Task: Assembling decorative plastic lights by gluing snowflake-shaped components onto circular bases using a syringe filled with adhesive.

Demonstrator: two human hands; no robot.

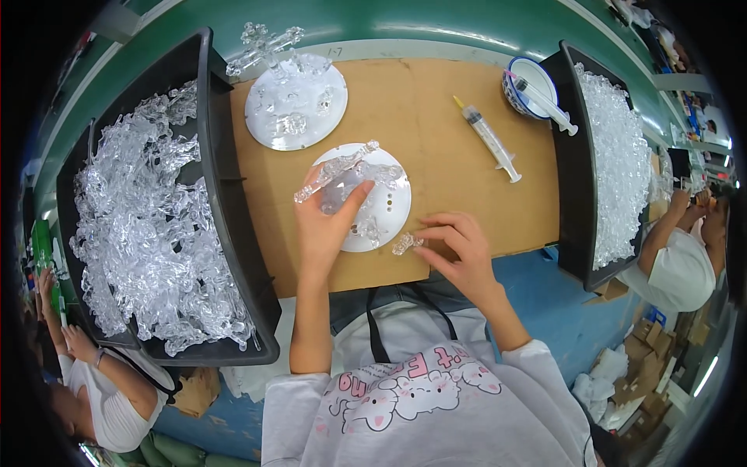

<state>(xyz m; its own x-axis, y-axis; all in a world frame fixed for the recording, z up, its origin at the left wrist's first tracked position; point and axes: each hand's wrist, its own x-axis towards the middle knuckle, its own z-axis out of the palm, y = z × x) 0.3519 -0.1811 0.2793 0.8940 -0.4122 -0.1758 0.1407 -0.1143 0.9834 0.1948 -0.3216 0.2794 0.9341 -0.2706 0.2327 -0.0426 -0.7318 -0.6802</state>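
My left hand [331,222] is closed around a clear plastic figure [336,173] with long knobbly arms, over a round white plate [398,204]. Between the thumb and fingers of my right hand [457,247] is a small clear plastic piece [406,244], just off the plate's lower right edge. More clear plastic shows on the plate below the left hand; the fingers partly hide how these parts join. Farther back on the left, a second white plate [268,136] carries another clear assembled figure [288,74].
Brown cardboard [389,101] covers the bench. A black bin [214,156] of clear parts stands left, another black bin [572,156] of small clear pieces right. A syringe [490,140] lies near a blue-and-white bowl [517,105] holding a second syringe [545,101]. Other people work at both sides.
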